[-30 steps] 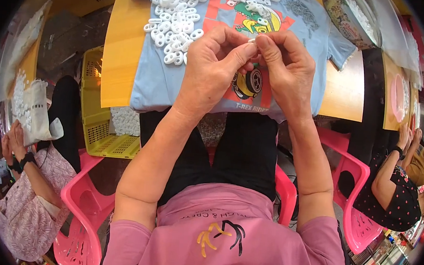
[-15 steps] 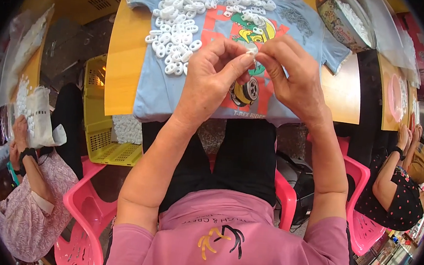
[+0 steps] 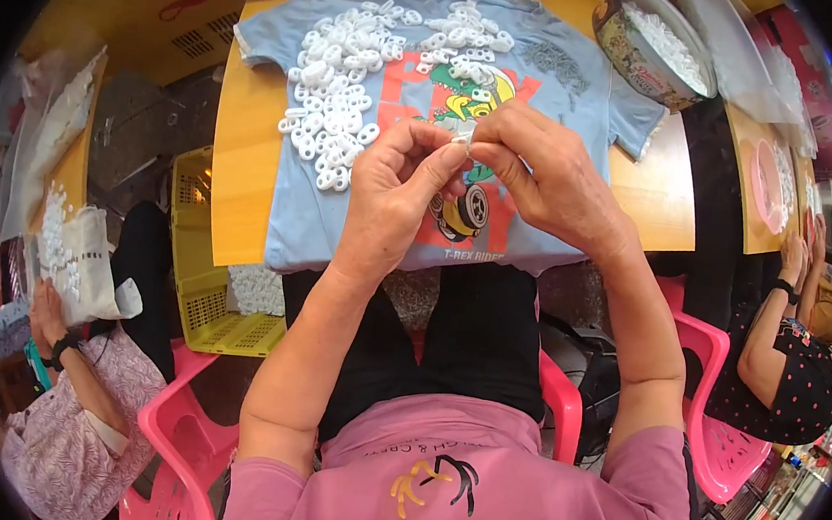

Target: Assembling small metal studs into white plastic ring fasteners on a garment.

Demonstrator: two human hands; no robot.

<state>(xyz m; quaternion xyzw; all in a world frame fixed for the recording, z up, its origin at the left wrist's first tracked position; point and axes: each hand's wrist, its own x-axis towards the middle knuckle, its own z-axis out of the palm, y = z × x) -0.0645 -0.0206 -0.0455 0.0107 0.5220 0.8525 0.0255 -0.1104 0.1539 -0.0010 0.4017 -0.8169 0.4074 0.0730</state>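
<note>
My left hand point(image 3: 390, 185) and my right hand point(image 3: 547, 168) meet over a blue T-shirt point(image 3: 316, 228) spread on the table. Both are closed, thumb against fingers, pinching a small whitish plastic piece point(image 3: 462, 138) between the fingertips. The fingers hide most of it, so its exact shape cannot be made out. Beyond and left of my hands lies a big heap of white oval plastic pieces with two holes point(image 3: 331, 97). A smaller group of the same pieces point(image 3: 463, 39) sits at the far middle. Tiny dark metal bits point(image 3: 555, 68) are scattered to its right.
A round tub of clear-white pieces point(image 3: 658, 44) stands at the table's far right. A yellow crate point(image 3: 225, 328) and a bag of white pieces point(image 3: 257, 290) are below left. Pink chairs point(image 3: 561, 408) surround me. People work on both sides, including a person's hand point(image 3: 45, 314) at left.
The view has shifted, so the table and shirt appear lower. My hands keep the same pinch over nearly the same spot of the shirt. At left, the other person's hands have shifted slightly.
</note>
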